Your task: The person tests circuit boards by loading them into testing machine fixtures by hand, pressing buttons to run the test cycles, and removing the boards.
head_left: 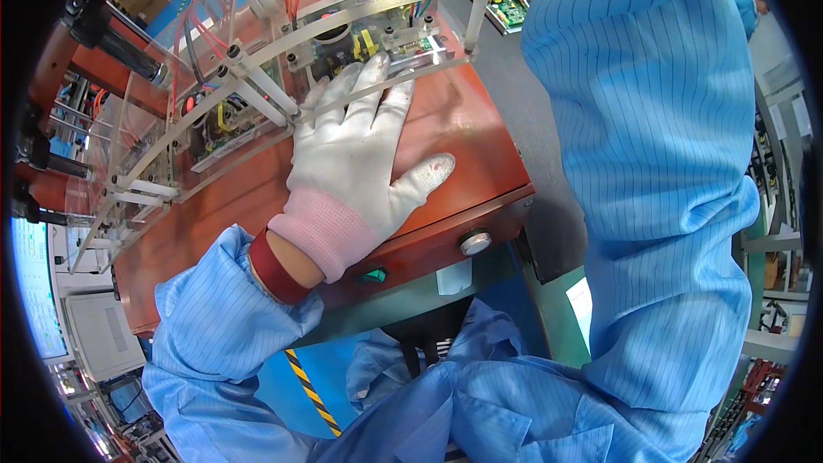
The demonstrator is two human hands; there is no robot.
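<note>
My left hand, in a white glove with a pink cuff, lies palm down with its fingers stretched and the thumb out to the right. Its fingertips reach past the front bar of a clear plastic test fixture, up to a circuit board with yellow parts. Whether the fingertips press on the board I cannot tell. Under the hand is the red metal housing. My right arm, in a blue striped sleeve, stretches forward out of the upper edge, so the right hand is out of the picture.
A second board sits in the fixture's left section. Black clamp levers stick out at the left. A round silver knob and a green switch are on the housing's front. Another green board lies beyond the housing's right side.
</note>
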